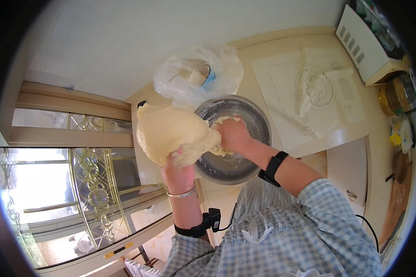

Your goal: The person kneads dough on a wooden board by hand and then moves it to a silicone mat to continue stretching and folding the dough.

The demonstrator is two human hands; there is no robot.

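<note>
A large mass of pale dough [173, 130] is lifted above the left side of a round metal basin [232, 173]. My left hand [178, 169] grips its lower part from below, some fingers hidden by the dough. My right hand [232, 133] is over the basin and closes on a narrower, rough end of the same dough, which stretches between both hands. Bits of dough cling to my right fingers, and floury residue coats the basin's inner wall.
Behind the basin lies an open plastic bag [225, 65] with a scoop or cup inside. A translucent printed mat [274, 86] covers the counter to the right. Farther right stand a white appliance [364, 45] and an oil jug [397, 95]. A glass door [124, 187] is at the left.
</note>
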